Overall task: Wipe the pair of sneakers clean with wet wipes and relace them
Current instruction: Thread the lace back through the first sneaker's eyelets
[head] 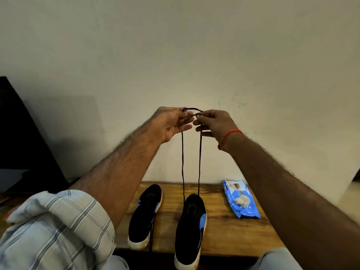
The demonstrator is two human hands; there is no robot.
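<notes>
Black thin lace (199, 152) pinched high by both hands, left hand (172, 121) and right hand (213, 122) close together; two strands drop to right sneaker (191, 228) on wooden bench (229, 230). Left sneaker (145, 213) beside; crinkled blue wipes pack (240, 198) right.

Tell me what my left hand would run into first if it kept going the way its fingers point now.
Your left hand points across at your right hand, close by at about the same height, so it would likely meet those fingers first. Both pinch the black lace; depth is uncertain.
</notes>
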